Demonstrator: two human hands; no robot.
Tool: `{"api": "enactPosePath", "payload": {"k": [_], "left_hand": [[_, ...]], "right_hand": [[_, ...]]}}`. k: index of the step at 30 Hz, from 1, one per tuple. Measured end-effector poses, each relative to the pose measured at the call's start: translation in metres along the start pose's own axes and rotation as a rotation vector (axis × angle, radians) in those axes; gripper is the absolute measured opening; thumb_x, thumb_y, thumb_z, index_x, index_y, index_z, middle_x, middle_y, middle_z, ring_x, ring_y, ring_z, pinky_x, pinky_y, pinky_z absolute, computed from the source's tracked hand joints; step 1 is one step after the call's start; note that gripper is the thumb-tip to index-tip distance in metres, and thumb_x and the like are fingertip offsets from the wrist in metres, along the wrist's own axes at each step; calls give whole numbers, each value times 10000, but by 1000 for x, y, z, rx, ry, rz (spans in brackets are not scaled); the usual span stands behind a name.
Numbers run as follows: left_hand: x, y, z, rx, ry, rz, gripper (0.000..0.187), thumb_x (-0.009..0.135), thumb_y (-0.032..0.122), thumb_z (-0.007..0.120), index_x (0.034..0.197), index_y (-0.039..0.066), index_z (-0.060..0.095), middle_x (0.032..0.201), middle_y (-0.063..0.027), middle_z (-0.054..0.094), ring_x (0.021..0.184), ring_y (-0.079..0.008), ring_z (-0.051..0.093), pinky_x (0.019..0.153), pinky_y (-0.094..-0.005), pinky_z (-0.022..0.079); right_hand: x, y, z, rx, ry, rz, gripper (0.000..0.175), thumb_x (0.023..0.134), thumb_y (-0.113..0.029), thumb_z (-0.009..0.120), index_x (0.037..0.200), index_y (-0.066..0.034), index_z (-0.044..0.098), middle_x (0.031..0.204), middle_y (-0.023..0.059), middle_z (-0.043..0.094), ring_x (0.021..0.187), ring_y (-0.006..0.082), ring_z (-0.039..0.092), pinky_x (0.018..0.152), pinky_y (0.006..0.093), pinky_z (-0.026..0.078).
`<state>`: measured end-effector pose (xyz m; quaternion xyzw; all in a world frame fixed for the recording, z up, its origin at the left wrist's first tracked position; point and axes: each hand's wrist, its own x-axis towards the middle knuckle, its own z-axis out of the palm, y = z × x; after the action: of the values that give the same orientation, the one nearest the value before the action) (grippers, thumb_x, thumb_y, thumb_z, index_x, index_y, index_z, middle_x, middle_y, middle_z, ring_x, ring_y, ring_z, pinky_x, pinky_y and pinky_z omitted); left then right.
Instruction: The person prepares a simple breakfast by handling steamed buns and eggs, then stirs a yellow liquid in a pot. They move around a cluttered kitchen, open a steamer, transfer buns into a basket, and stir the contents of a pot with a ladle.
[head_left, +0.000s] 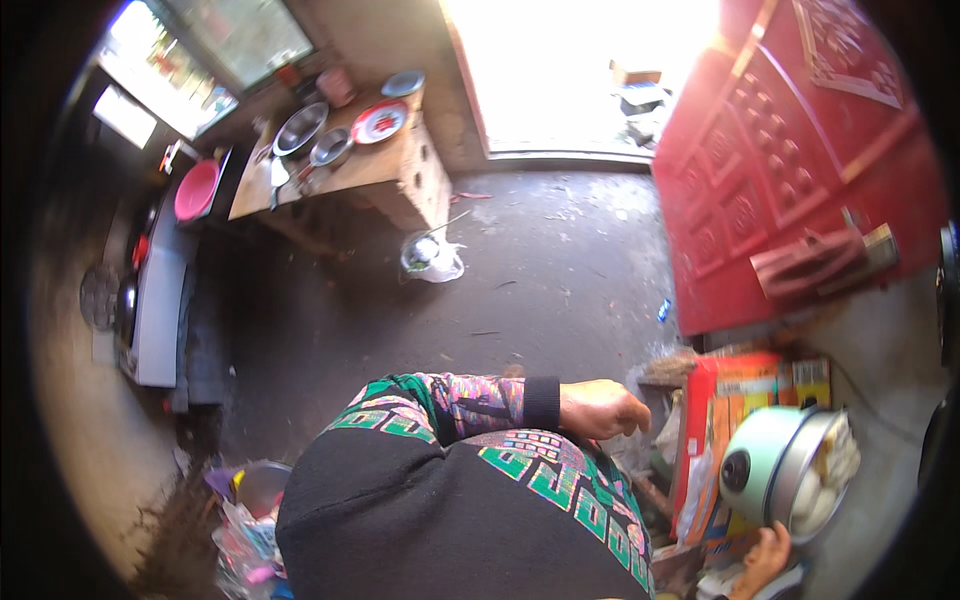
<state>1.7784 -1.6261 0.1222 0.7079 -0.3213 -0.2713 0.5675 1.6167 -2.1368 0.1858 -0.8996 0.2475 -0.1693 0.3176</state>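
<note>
My left hand (606, 409) reaches across my body to the right, below a black knitted cuff. Its fingers are bent downward, and no object shows in it; the palm side is hidden. At the lower right, my right hand (765, 556) is beside a mint-green rice cooker (750, 469), its fingertips at the metal rim. Whether they touch the rim cannot be told. Pale, rounded food pieces (811, 499), perhaps steamed buns, fill the cooker's open top, with a rougher yellowish piece among them. The cooker stands by a red and orange cardboard box (709, 405).
A red panelled door (750, 172) stands open beside a bright doorway. Ahead, a wooden table (360, 180) holds metal bowls and a floral plate (380, 121). A white bag (442, 266) sits on the floor. Plastic bags (244, 540) lie at lower left.
</note>
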Motion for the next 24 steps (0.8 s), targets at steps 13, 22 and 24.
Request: {"api": "enactPosePath", "payload": {"k": [13,22,24], "left_hand": [[-242,-49,-133,125,973,-198,299,868,29,530,1154,46,618,873,-166,682,823,-333,671,728,-403,530],[-324,-56,-71,16,1455,-570,332,879,139,567,1186,37,640,905,-159,707,813,-309,688,737,-404,522],[-326,-71,-67,-57,1523,-587,344,897,173,572,1201,25,632,924,-165,709,819,-294,690,718,-391,512]], "right_hand": [[-135,-352,475,214,-1509,-727,186,870,-4,648,1056,8,653,673,64,573,635,85,543,585,273,478],[-177,-455,616,80,-1952,-1451,272,796,65,557,1035,3,671,808,164,670,677,243,670,616,330,537],[-191,-477,651,54,-2007,-1551,349,730,96,545,1038,-7,673,861,164,661,703,267,665,622,338,539]]}}
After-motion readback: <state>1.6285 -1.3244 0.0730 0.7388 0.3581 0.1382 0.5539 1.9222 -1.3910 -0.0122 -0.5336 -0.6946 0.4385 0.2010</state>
